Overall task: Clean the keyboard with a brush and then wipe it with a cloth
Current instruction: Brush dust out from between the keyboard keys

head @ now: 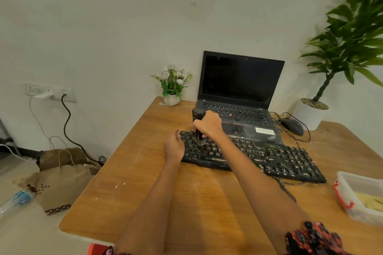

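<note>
Right hand (207,123) grips upright brush (199,128), bristles down on keyboard (269,155); left hand (174,147) relaxed.

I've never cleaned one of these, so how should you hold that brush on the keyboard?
Grip the brush by its upright dark handle, coming from above, as the right hand does. Its bristles point down onto the keyboard, so the handle's top end stays free.

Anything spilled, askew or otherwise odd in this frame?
Yes. The black keyboard is littered with pale crumbs, thickest across its middle and right side, and it lies askew on the table. The right hand holds the brush on its left end. On the floor, a plastic bottle lies tipped beside paper bags.
</note>
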